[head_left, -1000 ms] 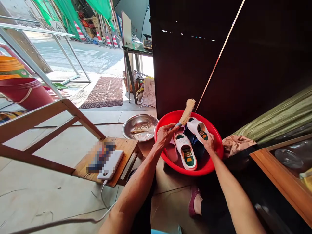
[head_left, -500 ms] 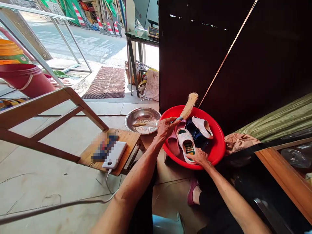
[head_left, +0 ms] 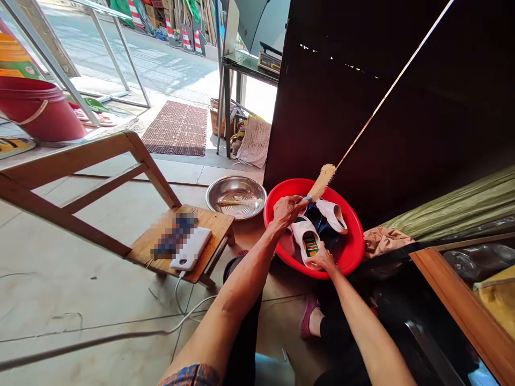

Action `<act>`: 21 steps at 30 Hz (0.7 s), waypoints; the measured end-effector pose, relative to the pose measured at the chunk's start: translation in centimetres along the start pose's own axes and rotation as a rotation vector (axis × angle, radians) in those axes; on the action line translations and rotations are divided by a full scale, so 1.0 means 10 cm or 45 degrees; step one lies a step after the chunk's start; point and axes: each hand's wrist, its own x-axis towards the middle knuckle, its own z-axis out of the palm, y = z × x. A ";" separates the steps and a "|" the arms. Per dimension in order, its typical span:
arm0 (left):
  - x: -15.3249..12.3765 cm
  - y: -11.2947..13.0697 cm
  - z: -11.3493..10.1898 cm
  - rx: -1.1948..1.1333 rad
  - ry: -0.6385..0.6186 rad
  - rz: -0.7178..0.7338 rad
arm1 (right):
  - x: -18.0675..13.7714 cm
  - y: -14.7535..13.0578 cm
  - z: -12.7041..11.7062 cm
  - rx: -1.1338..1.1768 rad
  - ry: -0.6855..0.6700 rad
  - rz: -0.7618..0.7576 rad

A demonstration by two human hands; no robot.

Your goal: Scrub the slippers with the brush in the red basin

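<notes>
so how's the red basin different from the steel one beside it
The red plastic basin looks larger and has a matte finish, while the steel basin looks smaller and shiny. The red one holds a white slipper and a navy slipper, while the steel one holds a small brush. Both are round and open-topped.
</notes>
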 end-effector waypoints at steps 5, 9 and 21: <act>0.02 -0.11 -0.11 0.304 -0.125 -0.023 | -0.12 0.20 -0.35 0.129 0.249 -0.169; 0.02 -0.16 -0.13 0.514 -0.272 0.007 | -0.44 0.49 -0.57 0.003 0.563 -0.402; -0.38 0.17 0.22 0.587 -0.792 0.516 | -0.58 1.05 -0.52 -0.159 0.948 -0.498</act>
